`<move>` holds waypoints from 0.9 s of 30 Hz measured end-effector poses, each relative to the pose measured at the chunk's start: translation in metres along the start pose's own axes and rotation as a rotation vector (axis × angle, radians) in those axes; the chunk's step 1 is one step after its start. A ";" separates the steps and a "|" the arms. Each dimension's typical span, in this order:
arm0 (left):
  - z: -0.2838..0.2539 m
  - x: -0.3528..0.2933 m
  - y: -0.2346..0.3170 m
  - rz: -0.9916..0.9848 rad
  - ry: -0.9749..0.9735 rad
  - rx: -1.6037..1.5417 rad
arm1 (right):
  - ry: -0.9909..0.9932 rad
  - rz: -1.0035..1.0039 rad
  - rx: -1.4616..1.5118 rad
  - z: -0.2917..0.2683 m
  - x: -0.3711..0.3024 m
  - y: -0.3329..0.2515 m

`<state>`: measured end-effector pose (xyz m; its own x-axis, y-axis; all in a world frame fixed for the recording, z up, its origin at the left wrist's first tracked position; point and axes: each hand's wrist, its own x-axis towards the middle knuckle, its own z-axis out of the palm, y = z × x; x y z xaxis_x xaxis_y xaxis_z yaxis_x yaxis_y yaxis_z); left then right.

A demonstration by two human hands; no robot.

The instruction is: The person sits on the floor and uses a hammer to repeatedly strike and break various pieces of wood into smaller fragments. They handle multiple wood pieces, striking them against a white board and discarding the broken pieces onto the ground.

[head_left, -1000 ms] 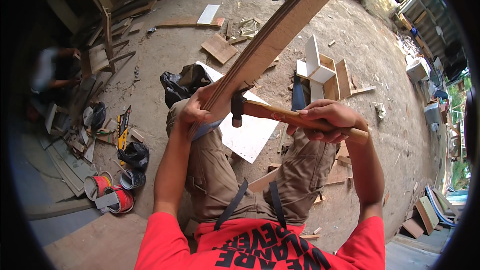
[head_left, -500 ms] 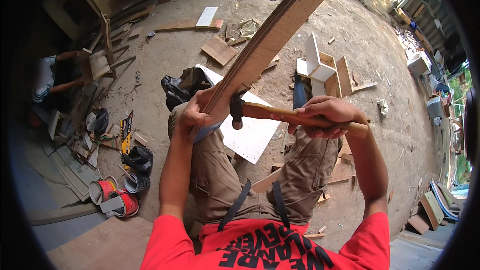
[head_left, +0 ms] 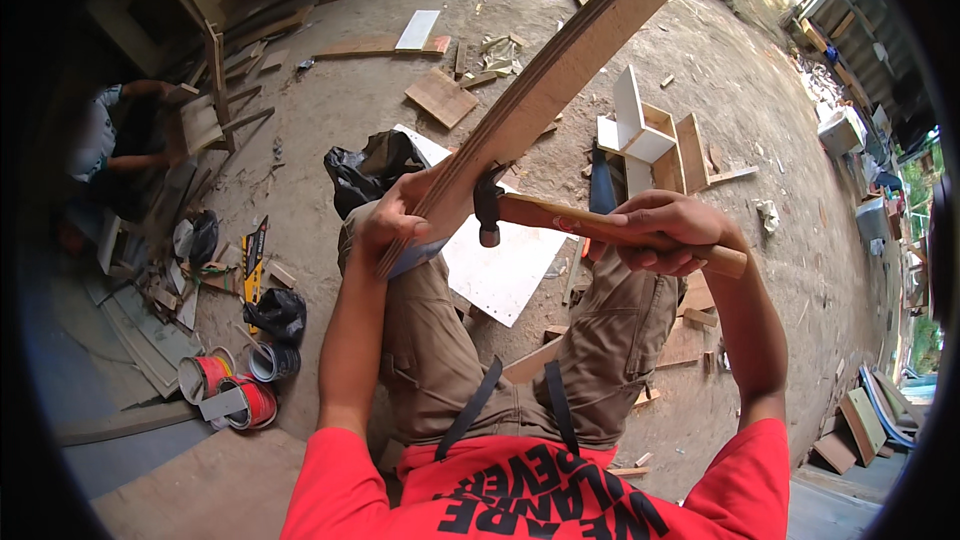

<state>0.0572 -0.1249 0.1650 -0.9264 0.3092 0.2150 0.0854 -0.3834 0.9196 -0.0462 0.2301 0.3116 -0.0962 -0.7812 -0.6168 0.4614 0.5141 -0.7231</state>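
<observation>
Find the long layered board (head_left: 575, 65) held off the ground (head_left: 790, 270), slanting from above the left thigh (head_left: 420, 310) toward the far right. Find the hammer (head_left: 545, 212) at the board's right side, claw (head_left: 489, 178) up against the wood, striking face turned near. Cannot tell whether hooked on anything: too small to make out.

See the left hand (head_left: 395, 225) closed around the board's near end, thumb (head_left: 412, 230) lying on the right face. See the right hand (head_left: 665, 230) wrapped around the wooden handle (head_left: 725, 258), well apart from the left.

Best to brace the near end firmly over the thigh, so as not to let it twist. Seat the claw fully before putting weight on the handle, then rock smoothly rather than jerk. Perhaps slide the right grip back toward the handle's free end for more leverage. Mind the left thumb, near the hammer.

Below, note a white panel (head_left: 505, 275) between the legs and a black bag (head_left: 375, 170) to the left. Farther right, note a box (head_left: 652, 145) of wood and white boards; at near left, 2 red tins (head_left: 253, 402); at far left, a co-worker (head_left: 97, 145).
</observation>
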 end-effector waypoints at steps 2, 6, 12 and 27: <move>0.001 0.000 0.001 -0.011 0.073 0.035 | 0.035 -0.078 -0.021 0.008 0.004 0.010; 0.018 0.005 0.011 -0.056 0.119 -0.081 | 0.112 -0.088 0.107 0.022 0.016 0.023; 0.009 0.006 0.004 -0.046 0.074 -0.136 | 0.123 -0.104 0.181 0.049 0.020 0.051; 0.011 0.007 0.003 0.096 0.063 -0.329 | 0.129 -0.288 0.221 0.082 0.049 0.069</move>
<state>0.0547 -0.1146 0.1727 -0.9415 0.2076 0.2655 0.0604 -0.6711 0.7389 0.0534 0.1985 0.2574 -0.3538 -0.8242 -0.4422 0.5766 0.1801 -0.7970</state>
